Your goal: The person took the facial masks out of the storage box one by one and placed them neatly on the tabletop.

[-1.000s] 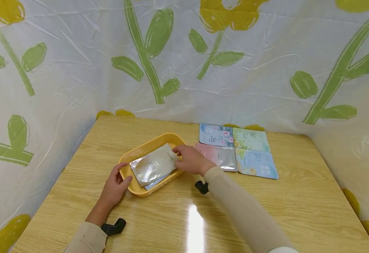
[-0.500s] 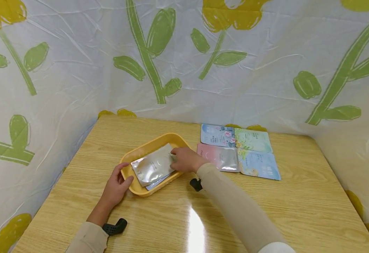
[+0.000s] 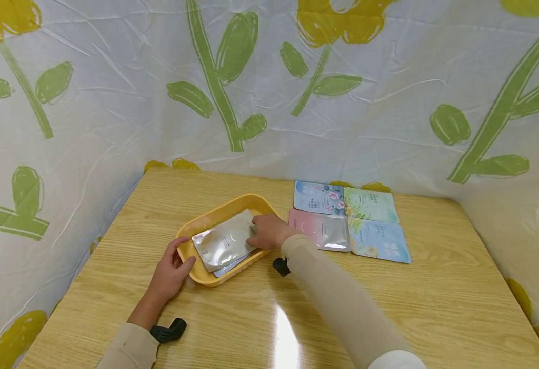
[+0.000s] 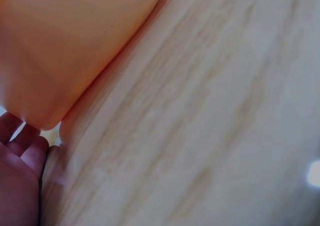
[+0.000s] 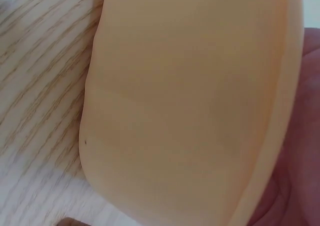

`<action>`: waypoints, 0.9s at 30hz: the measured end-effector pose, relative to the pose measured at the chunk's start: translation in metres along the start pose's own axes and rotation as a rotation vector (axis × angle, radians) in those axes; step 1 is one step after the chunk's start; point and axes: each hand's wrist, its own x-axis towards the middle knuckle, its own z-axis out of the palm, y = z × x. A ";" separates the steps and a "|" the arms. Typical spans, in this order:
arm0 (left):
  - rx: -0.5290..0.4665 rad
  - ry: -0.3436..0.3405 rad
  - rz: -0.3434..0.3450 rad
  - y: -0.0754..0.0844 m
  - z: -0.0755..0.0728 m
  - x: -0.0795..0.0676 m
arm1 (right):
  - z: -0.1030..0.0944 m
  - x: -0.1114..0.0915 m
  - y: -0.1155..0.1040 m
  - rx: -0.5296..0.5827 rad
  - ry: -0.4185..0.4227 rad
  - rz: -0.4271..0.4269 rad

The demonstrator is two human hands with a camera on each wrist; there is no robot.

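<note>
Silver packet (image 3: 220,246): in tray (image 3: 214,214), on top; long axis roughly with the tray's, near-left to far-right.
Right hand (image 3: 269,231): over tray's right end, nearer one to the packet, fingers bent down at its far-right end; pinching or just touching, cannot tell, fingertips hidden.
Left hand (image 3: 170,271): grips tray's left end, thumb and fingers apart round the rim.
Blue packet (image 3: 227,267): in tray, partly under the silver one, near edge showing.
Four packets (image 3: 313,225): on table (image 3: 324,292), right of tray, flat, two-by-two block.
</note>
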 end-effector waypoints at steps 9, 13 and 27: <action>0.005 0.000 -0.002 0.001 0.001 0.000 | 0.002 0.004 -0.001 -0.028 0.004 0.003; 0.014 0.003 -0.002 0.001 0.000 0.000 | 0.003 0.003 -0.001 0.000 0.012 0.008; 0.032 0.001 -0.025 0.003 0.000 0.000 | 0.005 0.000 -0.003 0.011 0.008 0.030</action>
